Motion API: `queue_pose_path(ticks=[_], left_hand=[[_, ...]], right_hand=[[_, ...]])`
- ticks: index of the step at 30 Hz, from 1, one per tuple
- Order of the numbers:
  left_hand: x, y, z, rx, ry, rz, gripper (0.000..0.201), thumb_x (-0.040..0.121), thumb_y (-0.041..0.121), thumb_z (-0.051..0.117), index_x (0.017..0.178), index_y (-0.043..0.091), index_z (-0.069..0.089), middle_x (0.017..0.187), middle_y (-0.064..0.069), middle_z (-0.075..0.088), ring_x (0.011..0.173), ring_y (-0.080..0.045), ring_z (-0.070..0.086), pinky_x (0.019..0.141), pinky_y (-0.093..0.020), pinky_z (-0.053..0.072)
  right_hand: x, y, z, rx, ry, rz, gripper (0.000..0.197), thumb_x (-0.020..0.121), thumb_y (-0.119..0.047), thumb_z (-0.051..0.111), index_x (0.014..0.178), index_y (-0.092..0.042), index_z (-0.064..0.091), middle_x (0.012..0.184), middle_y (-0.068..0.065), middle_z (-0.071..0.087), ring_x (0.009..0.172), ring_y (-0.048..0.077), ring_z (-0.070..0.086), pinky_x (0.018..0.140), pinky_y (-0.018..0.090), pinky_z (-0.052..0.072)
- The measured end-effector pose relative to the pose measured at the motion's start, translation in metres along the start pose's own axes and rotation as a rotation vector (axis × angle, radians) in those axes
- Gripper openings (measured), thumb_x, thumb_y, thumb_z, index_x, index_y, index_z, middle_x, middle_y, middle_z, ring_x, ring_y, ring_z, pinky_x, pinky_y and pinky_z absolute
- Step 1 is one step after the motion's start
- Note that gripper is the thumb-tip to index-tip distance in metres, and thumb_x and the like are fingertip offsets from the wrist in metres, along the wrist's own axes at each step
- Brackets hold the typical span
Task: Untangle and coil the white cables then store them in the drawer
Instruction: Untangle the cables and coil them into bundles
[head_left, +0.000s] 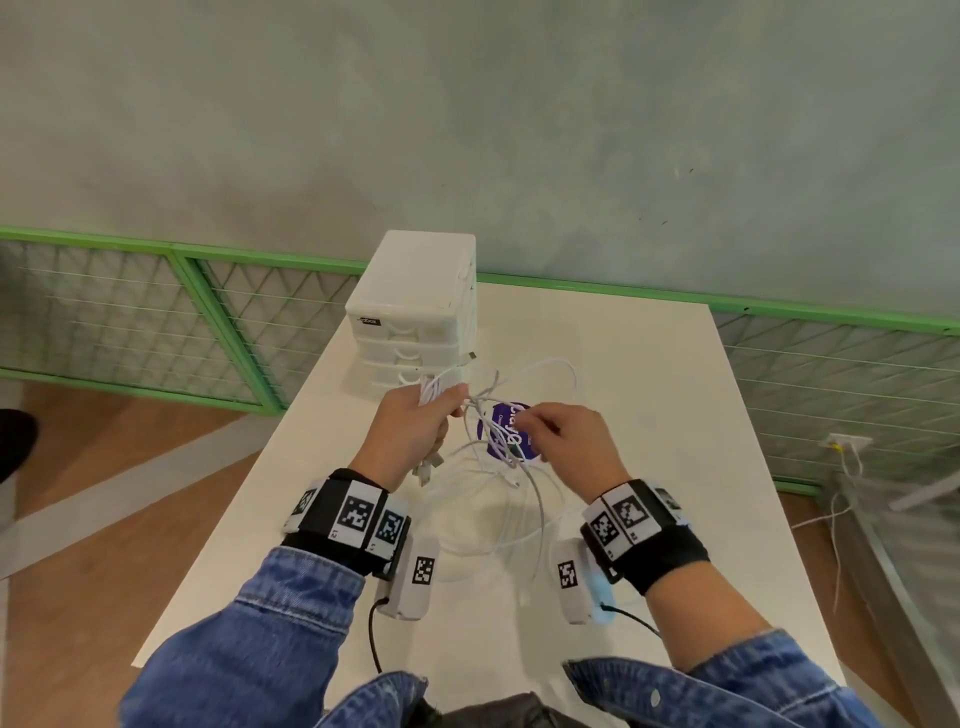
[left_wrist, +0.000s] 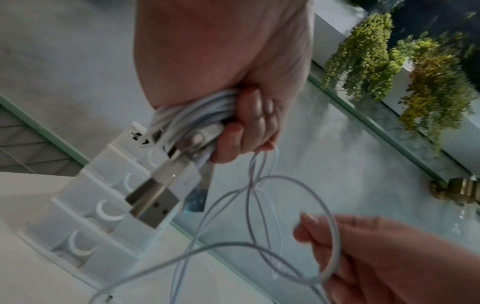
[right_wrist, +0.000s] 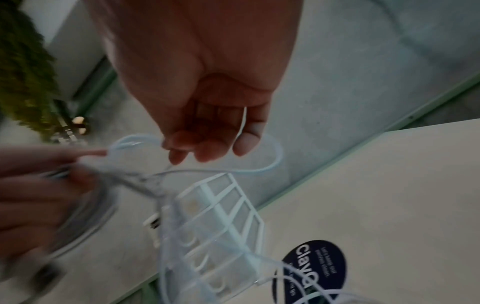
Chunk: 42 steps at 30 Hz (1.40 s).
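My left hand (head_left: 415, 421) (left_wrist: 241, 125) grips a bundle of white cables (left_wrist: 192, 115) above the table, with USB plugs (left_wrist: 155, 203) sticking out below the fist. Loose white cable loops (head_left: 519, 499) hang from the bundle down to the table. My right hand (head_left: 561, 436) (right_wrist: 207, 139) is just to the right, its fingers curled and pinching a thin white strand (right_wrist: 242, 121) of the tangle. A white drawer unit (head_left: 415, 312) with several shut drawers stands on the table behind my left hand.
A round purple sticker (head_left: 506, 431) lies on the white table (head_left: 675, 467) under the cables. A green-framed mesh fence (head_left: 156, 322) runs behind the table. The table's left edge borders a wooden floor (head_left: 104, 493).
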<state>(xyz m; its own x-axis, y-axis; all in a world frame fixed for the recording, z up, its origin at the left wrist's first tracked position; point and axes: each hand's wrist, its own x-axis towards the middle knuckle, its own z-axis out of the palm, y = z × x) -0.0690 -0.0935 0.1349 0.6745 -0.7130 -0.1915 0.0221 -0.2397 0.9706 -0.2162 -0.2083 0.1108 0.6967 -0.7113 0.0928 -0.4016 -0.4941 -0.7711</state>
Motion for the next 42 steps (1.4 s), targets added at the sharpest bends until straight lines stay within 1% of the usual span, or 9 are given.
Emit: queue_pose_path(ticks=[4, 6, 8, 13, 23, 28, 32, 35, 42], left_hand=[[-0.001, -0.003, -0.010, 0.002, -0.004, -0.004, 0.030, 0.088, 0.023, 0.061, 0.062, 0.010, 0.055, 0.042, 0.001, 0.033, 0.039, -0.015, 0.025, 0.046, -0.023, 0.027], [-0.004, -0.002, -0.003, 0.038, -0.062, 0.000, 0.028, 0.086, 0.023, 0.062, 0.061, 0.010, 0.056, 0.044, -0.001, 0.033, 0.040, -0.015, 0.026, 0.049, -0.025, 0.030], [-0.007, 0.001, 0.005, 0.076, -0.112, 0.012, 0.025, 0.085, 0.023, 0.063, 0.066, 0.008, 0.058, 0.043, 0.001, 0.036, 0.039, -0.014, 0.029, 0.051, -0.029, 0.032], [-0.005, 0.001, 0.003, 0.108, -0.051, 0.037, 0.028, 0.086, 0.022, 0.062, 0.062, 0.009, 0.059, 0.041, 0.001, 0.039, 0.039, -0.013, 0.033, 0.046, -0.024, 0.034], [0.002, -0.001, 0.008, 0.216, 0.032, 0.099, 0.040, 0.085, 0.031, 0.066, 0.079, -0.009, 0.063, 0.048, 0.002, 0.045, 0.048, -0.015, 0.042, 0.062, -0.032, 0.041], [0.003, 0.002, 0.009, 0.114, 0.089, 0.069, 0.038, 0.086, 0.029, 0.064, 0.080, -0.008, 0.060, 0.049, -0.005, 0.042, 0.045, -0.017, 0.038, 0.057, -0.035, 0.043], [0.000, 0.007, 0.013, 0.072, 0.050, 0.060, 0.030, 0.087, 0.029, 0.065, 0.073, 0.004, 0.057, 0.046, -0.004, 0.041, 0.041, -0.014, 0.036, 0.055, -0.034, 0.047], [0.001, 0.007, 0.005, 0.098, 0.047, 0.053, 0.029, 0.086, 0.030, 0.065, 0.076, 0.004, 0.058, 0.049, -0.005, 0.040, 0.045, -0.016, 0.037, 0.054, -0.033, 0.047], [0.007, 0.008, -0.028, 0.159, 0.139, 0.048, 0.039, 0.084, 0.027, 0.069, 0.057, 0.013, 0.044, 0.048, -0.004, 0.039, 0.037, -0.012, 0.036, 0.049, -0.030, 0.047]], right_hand=[[0.004, 0.012, -0.013, 0.116, 0.163, 0.039, 0.015, 0.089, -0.029, 0.056, 0.086, -0.020, 0.068, 0.072, -0.010, 0.062, 0.067, 0.009, 0.057, 0.069, 0.029, 0.048], [0.002, -0.001, -0.006, 0.074, 0.161, -0.157, 0.025, 0.087, -0.027, 0.061, 0.112, -0.028, 0.060, 0.098, -0.016, 0.059, 0.083, -0.002, 0.053, 0.075, 0.009, 0.040], [0.004, -0.010, 0.003, -0.035, 0.070, -0.327, 0.042, 0.086, -0.026, 0.063, 0.126, -0.030, 0.051, 0.114, -0.016, 0.053, 0.095, -0.002, 0.048, 0.084, 0.002, 0.032], [0.007, 0.002, -0.001, -0.032, 0.096, -0.262, 0.008, 0.083, -0.020, 0.065, 0.089, -0.019, 0.071, 0.080, -0.003, 0.065, 0.068, 0.011, 0.054, 0.068, 0.023, 0.042], [0.010, 0.026, -0.017, -0.128, 0.220, -0.007, 0.007, 0.087, -0.027, 0.059, 0.093, -0.028, 0.064, 0.081, -0.005, 0.061, 0.065, 0.010, 0.053, 0.064, 0.026, 0.044], [0.009, 0.002, -0.030, 0.176, 0.130, -0.020, 0.016, 0.081, -0.041, 0.064, 0.084, -0.026, 0.065, 0.078, -0.005, 0.065, 0.068, 0.008, 0.056, 0.065, 0.019, 0.044], [0.004, -0.003, -0.008, 0.087, -0.049, -0.045, 0.015, 0.079, -0.034, 0.068, 0.088, -0.023, 0.072, 0.074, -0.012, 0.066, 0.066, 0.001, 0.056, 0.067, 0.019, 0.044], [0.007, 0.011, -0.007, 0.056, 0.020, -0.001, 0.012, 0.085, -0.023, 0.062, 0.085, -0.018, 0.073, 0.058, -0.019, 0.060, 0.055, 0.000, 0.055, 0.062, 0.021, 0.044], [0.018, 0.067, -0.040, 0.061, 0.372, 0.365, 0.023, 0.090, -0.025, 0.050, 0.094, -0.007, 0.064, 0.081, 0.006, 0.062, 0.079, 0.032, 0.059, 0.073, 0.038, 0.049]])
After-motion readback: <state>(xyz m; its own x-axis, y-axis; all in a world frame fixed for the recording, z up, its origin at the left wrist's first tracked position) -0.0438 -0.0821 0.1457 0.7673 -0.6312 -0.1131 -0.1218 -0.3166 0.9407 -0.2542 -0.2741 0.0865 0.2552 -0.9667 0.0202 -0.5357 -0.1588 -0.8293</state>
